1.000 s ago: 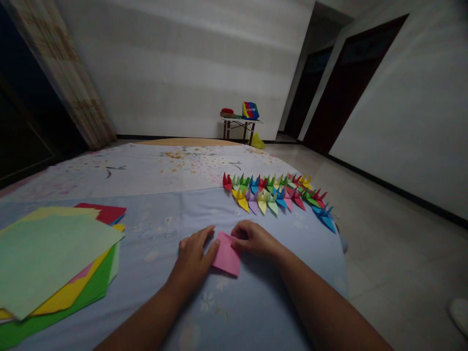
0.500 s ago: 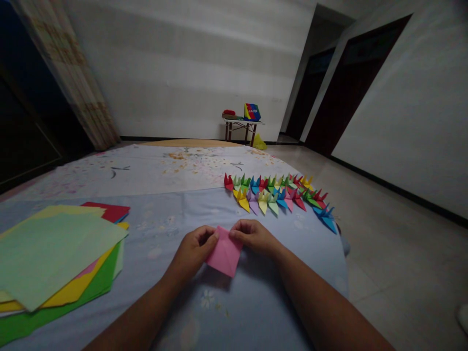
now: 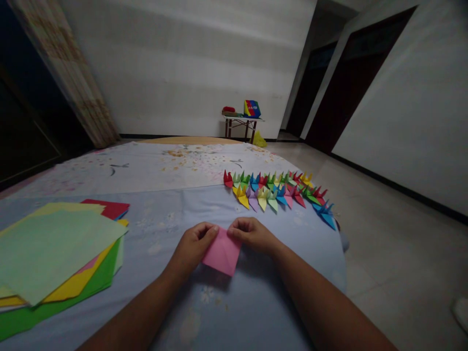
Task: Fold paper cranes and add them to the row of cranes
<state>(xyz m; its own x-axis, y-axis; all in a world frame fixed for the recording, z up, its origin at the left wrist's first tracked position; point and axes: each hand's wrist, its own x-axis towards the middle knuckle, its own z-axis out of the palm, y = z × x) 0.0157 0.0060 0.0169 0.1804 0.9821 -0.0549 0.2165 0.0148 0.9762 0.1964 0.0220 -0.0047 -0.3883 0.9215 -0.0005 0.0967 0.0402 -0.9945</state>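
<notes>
A small folded square of pink origami paper point(image 3: 222, 254) is held between my two hands, above the blue cloth. My left hand point(image 3: 195, 243) pinches its upper left edge between thumb and fingers. At the upper right edge, my right hand point(image 3: 252, 234) pinches it the same way. Creases run across the paper's face, and its lower corner hangs free. Beyond my right hand, several folded paper cranes point(image 3: 272, 194) in many colours stand in rows.
To the left lies a loose stack of coloured paper sheets point(image 3: 62, 248), pale green on top. A flowered tablecloth point(image 3: 153, 170) covers the table, whose right edge drops to a tiled floor point(image 3: 380, 234). A small side table point(image 3: 243, 119) with a colourful box stands by the wall.
Both hands and the pink paper have shifted very slightly left, and the paper is turned a little flatter toward me. The grips look the same.
</notes>
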